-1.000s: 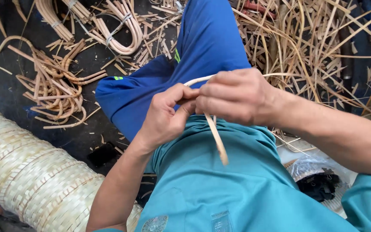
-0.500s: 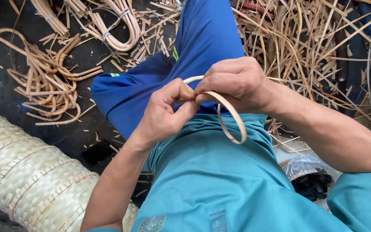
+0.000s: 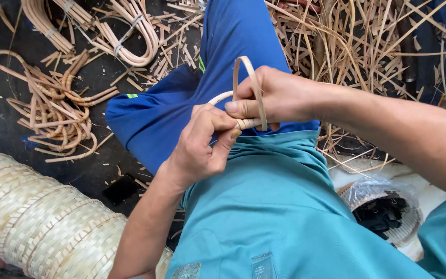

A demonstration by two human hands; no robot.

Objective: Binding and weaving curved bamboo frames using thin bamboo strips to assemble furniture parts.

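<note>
1. Cane strip (image 3: 249, 77): now bent into a tight upright loop at centre frame, above the lap. A second ago it was a loose length with a free end hanging down over the shirt; half a second ago it curved low, toward the lower right of the hands. The loop has flipped up and closed smaller.
2. Crossing point: strip ends overlap just under the right thumb, where a short pale wrapped section shows. Looks like the joint is being fixed, so the ring shape appears set rather than still being formed.
3. Right hand (image 3: 280, 98): fingers pressed together, thumb pinching the overlap flat. It has shifted slightly up-frame.
4. Left hand (image 3: 205, 142): curled, fingertips pinching the strip end right beside the right thumb; hands touching.
5. Blue trouser leg (image 3: 181, 108) directly behind the loop; teal shirt (image 3: 269, 206) below.
6. Bent cane offcuts (image 3: 52, 113) at left, tied cane bundles (image 3: 125, 31) at upper left, loose splints (image 3: 362, 46) at upper right, all on the floor.
7. Woven mat roll (image 3: 32, 217) at lower left; small basket lined with plastic (image 3: 383, 206) at lower right. Both appear untouched.
</note>
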